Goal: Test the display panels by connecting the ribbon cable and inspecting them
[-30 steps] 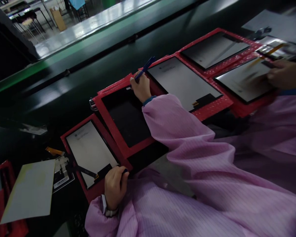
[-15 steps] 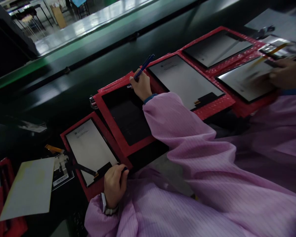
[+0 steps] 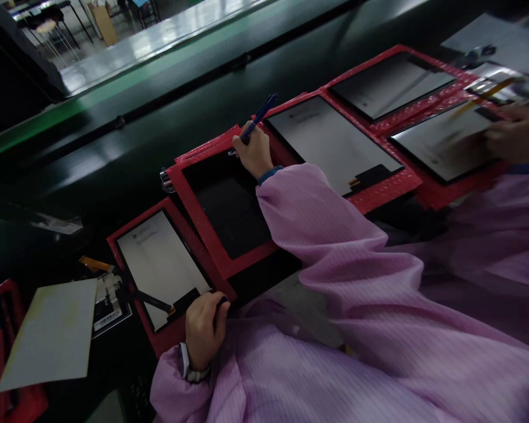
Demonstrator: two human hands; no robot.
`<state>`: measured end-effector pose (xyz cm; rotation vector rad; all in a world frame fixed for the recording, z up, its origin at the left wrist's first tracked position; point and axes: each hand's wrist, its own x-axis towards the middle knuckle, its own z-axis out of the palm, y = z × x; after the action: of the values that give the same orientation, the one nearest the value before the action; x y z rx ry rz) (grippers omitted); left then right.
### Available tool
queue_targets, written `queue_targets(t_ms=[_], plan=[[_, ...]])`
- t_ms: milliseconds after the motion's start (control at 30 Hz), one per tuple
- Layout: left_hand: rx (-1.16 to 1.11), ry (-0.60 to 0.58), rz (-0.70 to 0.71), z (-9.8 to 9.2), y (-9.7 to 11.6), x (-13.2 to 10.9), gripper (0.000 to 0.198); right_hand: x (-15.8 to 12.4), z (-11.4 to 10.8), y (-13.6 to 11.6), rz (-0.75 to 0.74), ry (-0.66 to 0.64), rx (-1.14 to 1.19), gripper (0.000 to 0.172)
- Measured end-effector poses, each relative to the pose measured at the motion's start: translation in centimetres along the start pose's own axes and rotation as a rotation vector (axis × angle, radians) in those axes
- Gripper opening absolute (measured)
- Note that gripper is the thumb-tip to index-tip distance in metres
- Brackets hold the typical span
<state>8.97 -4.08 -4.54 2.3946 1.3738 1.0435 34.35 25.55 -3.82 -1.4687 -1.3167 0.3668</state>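
My right hand (image 3: 254, 151) is closed around a blue pen (image 3: 259, 117), its tip at the top edge of a dark panel (image 3: 229, 205) lying in a red tray (image 3: 203, 226). My left hand (image 3: 203, 331), with a watch on the wrist, is curled at the lower corner of a nearer red tray (image 3: 170, 338) that holds a pale panel (image 3: 158, 264). A small dark thing shows at its fingertips; I cannot make out what it is. Pink sleeves cover both my arms.
More red trays with panels (image 3: 335, 141) (image 3: 390, 82) lie to the right. A co-worker's hand (image 3: 515, 134) rests on another panel (image 3: 441, 141) at far right. A pale sheet (image 3: 48, 335) and a labelled part (image 3: 110, 302) lie at left. A dark conveyor belt (image 3: 114, 158) runs behind.
The view has drifted slightly. Both my hands stay where they were, the right still holding the pen on the dark panel.
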Motion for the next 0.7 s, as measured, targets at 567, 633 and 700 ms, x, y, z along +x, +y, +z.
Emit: queue_targets(t_ms=[567, 633, 700], plan=[[-0.024, -0.012, -0.017, 0.15, -0.12, -0.17, 0.023, 0.25, 0.19, 0.65, 0.026, 0.021, -0.013, 0.028], [-0.021, -0.017, -0.024, 0.13, -0.10, -0.14, 0.023, 0.27, 0.19, 0.72, 0.018, 0.024, -0.013, 0.027], [-0.024, -0.022, -0.029, 0.10, -0.10, -0.15, 0.022, 0.25, 0.18, 0.72, 0.013, 0.030, -0.018, 0.027]])
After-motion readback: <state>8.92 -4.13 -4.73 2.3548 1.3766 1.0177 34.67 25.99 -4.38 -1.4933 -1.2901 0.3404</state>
